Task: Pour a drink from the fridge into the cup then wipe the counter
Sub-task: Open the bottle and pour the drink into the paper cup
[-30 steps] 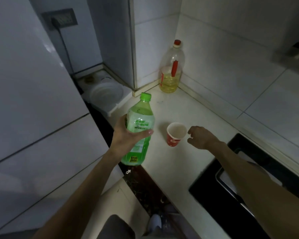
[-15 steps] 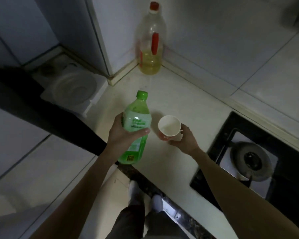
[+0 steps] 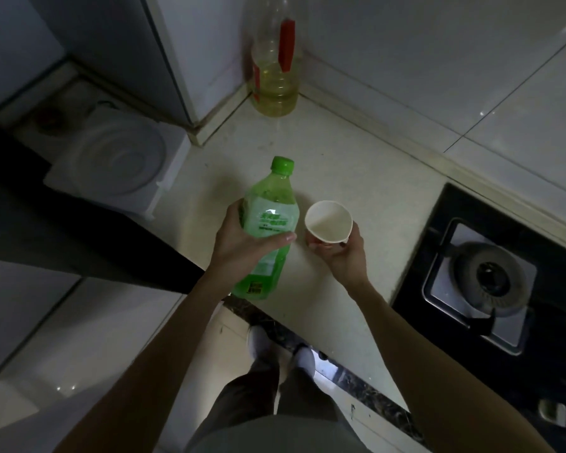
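Over the near edge of the pale stone counter point(image 3: 356, 165): you hold both task things side by side, close but not touching
Left hand: your left hand point(image 3: 242, 245) wraps the middle of the green plastic drink bottle point(image 3: 270, 220), thumb laid across the label, fingers curled round the far side
Right hand: your right hand point(image 3: 342, 256) pinches the white paper cup with the red outside point(image 3: 329, 220) low on its wall, thumb on one side, fingers on the other; whether its base rests on the counter cannot be told
Bottle: nearly upright, its long axis running from the base by the counter's front edge up and away to the green screw cap point(image 3: 282, 164), which is on
Cup: just right of the bottle, mouth up and tipped a little toward you; no drink shows inside
Relation that matters: the cap lies beyond your left grip, up and to the left of the cup, so the right hand is the one that can reach it
Next, as a judgement: set the cup down, bring the right hand across to twist the cap while the left steadies the body, then tilt the neck rightward over the rim
Risk: a light cup may tip under the first pour
Nearby: a clear oil bottle with a red label point(image 3: 275, 83) in the corner, a black gas hob point(image 3: 490, 276) to the right
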Tool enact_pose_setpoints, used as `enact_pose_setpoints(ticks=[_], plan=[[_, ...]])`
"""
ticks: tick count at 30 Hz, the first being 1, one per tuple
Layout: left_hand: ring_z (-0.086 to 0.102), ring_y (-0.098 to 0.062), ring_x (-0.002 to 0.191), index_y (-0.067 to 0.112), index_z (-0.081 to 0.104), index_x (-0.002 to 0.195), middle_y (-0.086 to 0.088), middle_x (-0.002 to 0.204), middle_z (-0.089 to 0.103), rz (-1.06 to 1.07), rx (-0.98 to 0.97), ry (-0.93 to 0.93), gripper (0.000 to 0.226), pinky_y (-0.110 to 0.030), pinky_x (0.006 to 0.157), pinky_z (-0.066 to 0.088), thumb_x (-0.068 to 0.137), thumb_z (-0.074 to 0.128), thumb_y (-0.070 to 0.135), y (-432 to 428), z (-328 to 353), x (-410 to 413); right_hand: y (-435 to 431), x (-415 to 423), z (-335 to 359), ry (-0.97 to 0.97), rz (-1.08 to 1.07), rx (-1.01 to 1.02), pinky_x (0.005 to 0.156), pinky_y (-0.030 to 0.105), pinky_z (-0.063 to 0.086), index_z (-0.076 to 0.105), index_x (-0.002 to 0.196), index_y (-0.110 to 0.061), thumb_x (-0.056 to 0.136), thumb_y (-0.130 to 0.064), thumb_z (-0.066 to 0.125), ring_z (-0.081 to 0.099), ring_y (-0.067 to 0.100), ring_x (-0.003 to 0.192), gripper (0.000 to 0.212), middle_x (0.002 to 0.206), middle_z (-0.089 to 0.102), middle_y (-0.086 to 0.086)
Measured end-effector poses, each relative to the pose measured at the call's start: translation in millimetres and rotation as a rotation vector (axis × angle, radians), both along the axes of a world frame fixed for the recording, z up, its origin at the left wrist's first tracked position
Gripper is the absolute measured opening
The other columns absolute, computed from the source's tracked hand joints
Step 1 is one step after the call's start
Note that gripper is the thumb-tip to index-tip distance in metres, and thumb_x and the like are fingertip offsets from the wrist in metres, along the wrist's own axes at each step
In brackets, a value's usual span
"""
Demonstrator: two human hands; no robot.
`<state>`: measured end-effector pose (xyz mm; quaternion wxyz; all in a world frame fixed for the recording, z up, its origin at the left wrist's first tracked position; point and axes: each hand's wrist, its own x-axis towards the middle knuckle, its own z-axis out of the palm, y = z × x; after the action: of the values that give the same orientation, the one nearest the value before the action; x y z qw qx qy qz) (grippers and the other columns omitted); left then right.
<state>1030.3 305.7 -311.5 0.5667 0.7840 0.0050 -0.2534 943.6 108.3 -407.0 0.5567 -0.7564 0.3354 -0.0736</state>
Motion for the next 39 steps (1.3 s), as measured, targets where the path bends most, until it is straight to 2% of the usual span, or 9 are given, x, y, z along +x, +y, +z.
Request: enact_pose_setpoints(ticks=[4, 6, 9, 12, 16, 19, 23, 31, 39], plan=[[0.068, -0.007, 0.097, 0.028, 0.048, 0.130, 0.010, 0.110, 0.068, -0.029, 0.000, -0.006, 0.092, -0.036, 0.083, 0.059, 0.051, 0.094, 0.039, 0.6, 2.7, 3.0, 8.3, -7.7, 11.5, -0.067, -0.073, -0.011, 0.087, 0.036, 0.057, 0.044, 0.129, -0.029, 0.065, -0.011, 0.088, 0.061, 0.017, 0.110, 0.079, 0.121, 0.059, -0.004], [0.068, -0.008, 0.099, 0.030, 0.047, 0.129, 0.010, 0.111, 0.067, -0.058, 0.004, -0.012, 0.097, -0.038, 0.085, 0.059, 0.044, 0.092, 0.046, -2.1, 5.6, 2.7, 7.8, -14.1, 18.0, -0.099, -0.120, 0.029, 0.082, 0.022, 0.055, 0.044, 0.124, -0.029, 0.068, -0.001, 0.084, 0.061, 0.015, 0.106, 0.075, 0.118, 0.058, -0.002], [0.068, -0.009, 0.098, 0.029, 0.048, 0.127, 0.009, 0.111, 0.068, -0.103, 0.010, -0.039, 0.099, -0.040, 0.085, 0.059, 0.040, 0.090, 0.051, -11.1, 8.9, -1.7, 0.5, -28.0, 31.4, -0.118, -0.169, 0.017, 0.076, 0.012, 0.050, 0.044, 0.123, -0.028, 0.070, -0.002, 0.084, 0.062, 0.005, 0.101, 0.071, 0.118, 0.061, 0.001], [0.070, -0.011, 0.097, 0.028, 0.050, 0.124, 0.007, 0.110, 0.069, -0.147, 0.011, -0.052, 0.097, -0.044, 0.085, 0.059, 0.040, 0.092, 0.050, -25.5, 10.8, -11.4, -10.9, -48.4, 39.6, -0.147, -0.258, 0.017, 0.077, 0.014, 0.049, 0.045, 0.125, -0.022, 0.070, -0.004, 0.084, 0.062, 0.005, 0.102, 0.070, 0.119, 0.062, 0.001], [0.070, -0.011, 0.097, 0.028, 0.050, 0.124, 0.007, 0.110, 0.069, -0.233, -0.004, -0.070, 0.098, -0.043, 0.085, 0.059, 0.038, 0.092, 0.051, -51.5, 18.1, -35.5, -23.6, -86.4, 53.0, -0.131, -0.333, -0.054, 0.088, 0.021, 0.050, 0.045, 0.126, -0.029, 0.070, -0.018, 0.086, 0.060, 0.001, 0.106, 0.070, 0.115, 0.060, -0.018], [0.068, -0.010, 0.100, 0.028, 0.049, 0.126, 0.007, 0.113, 0.067, -0.347, -0.007, -0.099, 0.100, -0.041, 0.087, 0.059, 0.038, 0.091, 0.052, -76.2, 26.9, -61.9, -31.5, -125.1, 64.3, -0.134, -0.389, -0.110, 0.090, 0.018, 0.047, 0.043, 0.129, -0.027, 0.070, -0.029, 0.082, 0.059, 0.009, 0.111, 0.070, 0.121, 0.059, -0.008], [0.065, -0.008, 0.104, 0.029, 0.046, 0.130, 0.009, 0.117, 0.065, -0.485, 0.000, -0.148, 0.099, -0.037, 0.091, 0.056, 0.046, 0.094, 0.044, -112.3, 38.5, -111.5, -48.0, -189.7, 76.5, -0.132, -0.519, -0.139, 0.089, 0.021, 0.046, 0.043, 0.133, -0.027, 0.074, -0.021, 0.082, 0.058, 0.011, 0.110, 0.071, 0.120, 0.059, -0.006], [0.066, -0.007, 0.101, 0.031, 0.044, 0.131, 0.011, 0.114, 0.066, -0.691, -0.030, -0.160, 0.098, -0.039, 0.090, 0.057, 0.047, 0.092, 0.046, -173.7, 50.4, -263.6, -79.1, -362.4, 95.0, -0.063, -0.713, -0.191, 0.084, 0.022, 0.044, 0.042, 0.135, -0.016, 0.073, -0.026, 0.082, 0.056, 0.009, 0.106, 0.075, 0.122, 0.058, -0.003], [0.065, 0.001, 0.097, 0.038, 0.043, 0.124, 0.011, 0.111, 0.066, -0.909, -0.120, -0.149, 0.085, -0.020, 0.077, 0.053, 0.056, 0.093, 0.035, -217.3, 58.0, -424.9, -80.3, -539.8, 112.5, -0.026, -0.958, -0.230, 0.086, 0.024, 0.044, 0.042, 0.135, -0.020, 0.072, -0.029, 0.083, 0.056, 0.009, 0.106, 0.076, 0.120, 0.058, -0.005]])
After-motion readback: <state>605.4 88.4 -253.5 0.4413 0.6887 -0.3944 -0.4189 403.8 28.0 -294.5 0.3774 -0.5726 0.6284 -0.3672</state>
